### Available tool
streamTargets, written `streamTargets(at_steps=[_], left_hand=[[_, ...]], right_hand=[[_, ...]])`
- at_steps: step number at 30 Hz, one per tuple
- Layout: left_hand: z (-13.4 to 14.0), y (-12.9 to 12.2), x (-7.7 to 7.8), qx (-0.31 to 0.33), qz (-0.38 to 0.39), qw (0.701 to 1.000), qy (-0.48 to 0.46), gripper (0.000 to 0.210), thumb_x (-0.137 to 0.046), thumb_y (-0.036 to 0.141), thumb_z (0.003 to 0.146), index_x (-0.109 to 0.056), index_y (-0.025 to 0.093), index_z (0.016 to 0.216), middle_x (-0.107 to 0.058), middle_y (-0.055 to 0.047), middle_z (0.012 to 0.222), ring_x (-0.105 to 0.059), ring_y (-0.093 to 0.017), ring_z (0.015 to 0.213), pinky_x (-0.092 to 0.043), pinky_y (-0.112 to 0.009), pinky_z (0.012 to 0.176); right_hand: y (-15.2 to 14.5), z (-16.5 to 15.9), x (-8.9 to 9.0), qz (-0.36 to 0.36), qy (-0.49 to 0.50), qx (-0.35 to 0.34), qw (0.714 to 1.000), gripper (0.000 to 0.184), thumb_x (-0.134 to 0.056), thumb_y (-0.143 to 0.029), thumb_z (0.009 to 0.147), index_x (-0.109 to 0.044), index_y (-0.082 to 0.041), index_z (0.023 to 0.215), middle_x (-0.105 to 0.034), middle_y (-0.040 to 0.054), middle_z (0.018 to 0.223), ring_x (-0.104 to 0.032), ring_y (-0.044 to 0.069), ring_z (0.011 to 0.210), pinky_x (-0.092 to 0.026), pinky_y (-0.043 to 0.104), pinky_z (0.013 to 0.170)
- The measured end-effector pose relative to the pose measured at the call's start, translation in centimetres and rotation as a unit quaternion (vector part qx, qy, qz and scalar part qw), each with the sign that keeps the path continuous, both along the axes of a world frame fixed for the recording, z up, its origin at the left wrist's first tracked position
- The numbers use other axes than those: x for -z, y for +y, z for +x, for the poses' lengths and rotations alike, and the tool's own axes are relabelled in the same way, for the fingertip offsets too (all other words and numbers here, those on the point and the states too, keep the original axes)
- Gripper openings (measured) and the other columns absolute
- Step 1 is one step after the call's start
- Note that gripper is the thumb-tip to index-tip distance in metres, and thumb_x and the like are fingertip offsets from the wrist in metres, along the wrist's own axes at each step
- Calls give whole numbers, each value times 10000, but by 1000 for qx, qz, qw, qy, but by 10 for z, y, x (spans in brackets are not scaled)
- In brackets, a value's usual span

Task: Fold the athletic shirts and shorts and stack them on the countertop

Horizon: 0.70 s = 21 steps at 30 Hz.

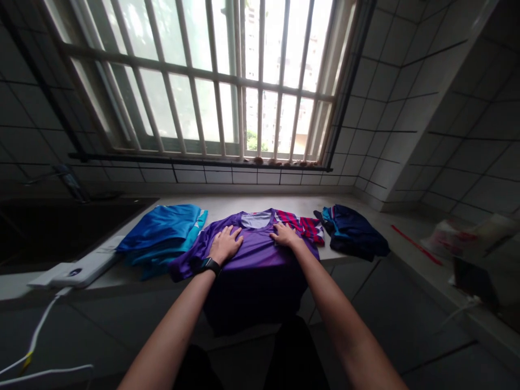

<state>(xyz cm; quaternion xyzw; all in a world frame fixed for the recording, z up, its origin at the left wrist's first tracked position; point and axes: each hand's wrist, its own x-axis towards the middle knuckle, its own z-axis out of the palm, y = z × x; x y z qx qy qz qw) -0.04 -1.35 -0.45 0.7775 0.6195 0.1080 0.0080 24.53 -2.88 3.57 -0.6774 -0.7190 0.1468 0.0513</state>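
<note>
A purple T-shirt [254, 252] lies spread on the counter, its collar toward the window and its lower part hanging over the front edge. One sleeve, at the right, has a red and dark striped pattern. My left hand [226, 245] rests flat on the shirt left of the collar, fingers spread, a dark watch on the wrist. Right of the collar, my right hand [284, 235] lies on the cloth with its fingers apart. Folded blue clothes [162, 230] are stacked to the left. Folded navy clothes [357, 230] sit to the right.
A white power strip [87, 271] with cables lies at the left front edge, beside a dark sink [24, 227] with a faucet [73, 184]. On the right counter are a red strip [416, 245], a plastic bag [442, 235] and a dark device [473, 279]. A barred window [219, 78] stands behind.
</note>
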Motion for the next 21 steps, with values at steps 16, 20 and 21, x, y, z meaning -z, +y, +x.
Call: streamTargets(at_steps=[16, 20, 21], left_hand=[[4, -3, 0, -17, 10, 1000, -14, 536, -394, 412, 1026, -554, 236, 1506, -454, -115, 1637, -385, -287, 1527, -304, -450, 1242], [4, -3, 0, -16, 9, 1000, -2, 553, -365, 421, 1034, -540, 221, 1518, -438, -129, 1645, -375, -285, 1532, -301, -444, 1240], [3, -3, 1, -14, 9, 1000, 1, 556, -358, 422, 1035, -538, 219, 1520, -435, -132, 1646, -376, -287, 1531, -304, -450, 1238]], right_hand=[[-40, 151, -34, 277, -53, 338, 898, 463, -353, -102, 984, -512, -91, 1418, -545, 244, 1384, -582, 296, 1240, -440, 345, 1007], [-44, 151, -30, 206, -52, 359, 909, 530, -548, -250, 952, -487, -78, 1449, -555, 271, 1378, -589, 330, 1258, -468, 368, 1005], [-45, 150, -28, 189, -59, 367, 909, 583, -613, -321, 930, -496, -76, 1446, -551, 281, 1389, -579, 349, 1278, -477, 384, 1006]])
